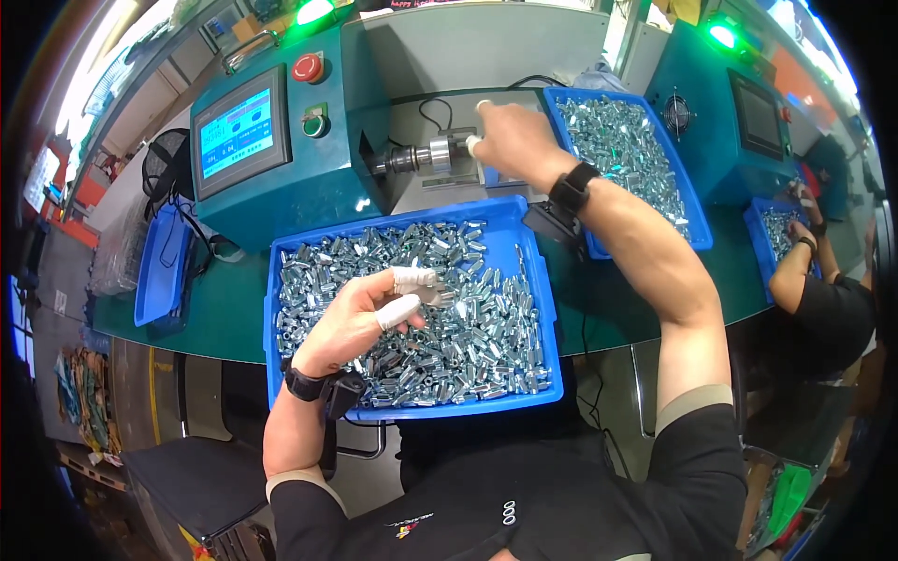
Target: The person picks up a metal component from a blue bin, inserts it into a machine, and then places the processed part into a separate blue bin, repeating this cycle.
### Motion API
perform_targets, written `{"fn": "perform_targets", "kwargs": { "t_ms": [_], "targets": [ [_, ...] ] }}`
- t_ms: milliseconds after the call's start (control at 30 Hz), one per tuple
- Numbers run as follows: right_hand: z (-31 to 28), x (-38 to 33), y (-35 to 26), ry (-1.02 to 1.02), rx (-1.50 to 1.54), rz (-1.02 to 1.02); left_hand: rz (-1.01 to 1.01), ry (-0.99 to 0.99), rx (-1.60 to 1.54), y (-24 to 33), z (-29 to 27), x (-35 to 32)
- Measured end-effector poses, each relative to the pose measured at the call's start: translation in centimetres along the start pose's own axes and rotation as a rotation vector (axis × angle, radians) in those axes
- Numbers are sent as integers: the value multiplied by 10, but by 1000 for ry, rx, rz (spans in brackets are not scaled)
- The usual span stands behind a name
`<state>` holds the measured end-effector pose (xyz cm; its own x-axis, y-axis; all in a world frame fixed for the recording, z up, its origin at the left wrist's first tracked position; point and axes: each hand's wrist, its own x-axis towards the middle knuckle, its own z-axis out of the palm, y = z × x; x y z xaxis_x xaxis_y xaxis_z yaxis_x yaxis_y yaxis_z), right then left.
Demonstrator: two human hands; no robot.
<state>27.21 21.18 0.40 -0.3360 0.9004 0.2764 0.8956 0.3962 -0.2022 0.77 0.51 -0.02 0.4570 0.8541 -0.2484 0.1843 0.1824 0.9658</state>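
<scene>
My left hand (351, 323) hovers over a blue tray (421, 409) heaped with small shiny hex-shaped metal pieces (468, 337). White covers wrap its thumb and forefinger, which stand apart; no piece shows plainly between them. Reaching farther out, my right hand (516, 140) is at the end of a round metal spindle (436, 155) that sticks out of a teal machine (309, 201). Its fingers, also with pale covers on the tips, are bent inward beside the spindle's end. Whatever they hold there is hidden.
A second blue tray (697, 234) of metal pieces lies right of the spindle. The machine carries a lit screen (241, 136) and a red button (308, 68). An empty-looking blue tray (161, 271) sits far left. Another person (814, 290) works at a similar machine (720, 122) on the right.
</scene>
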Motion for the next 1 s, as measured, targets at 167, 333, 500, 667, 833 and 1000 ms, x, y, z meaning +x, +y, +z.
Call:
{"fn": "perform_targets", "kwargs": {
  "t_ms": [167,333,500,667,833,1000],
  "targets": [
    [-26,-20,41,12,-75,125,68,24,23,-6,-7,-7],
    [-55,-67,127,-63,-355,304,143,-32,42,-5,-8,-7],
    [-30,-99,73,226,37,-210,134,-55,49,-5,-4,-9],
    [2,-124,-12,-24,42,-472,33,-45,44,-5,-6,-3],
    [1,-128,-29,-192,-481,-623,35,-21,31,-6,-4,-3],
    [-1,-128,-30,-275,-439,-601,68,-55,32,-7,-4,-6]
  ]
}}
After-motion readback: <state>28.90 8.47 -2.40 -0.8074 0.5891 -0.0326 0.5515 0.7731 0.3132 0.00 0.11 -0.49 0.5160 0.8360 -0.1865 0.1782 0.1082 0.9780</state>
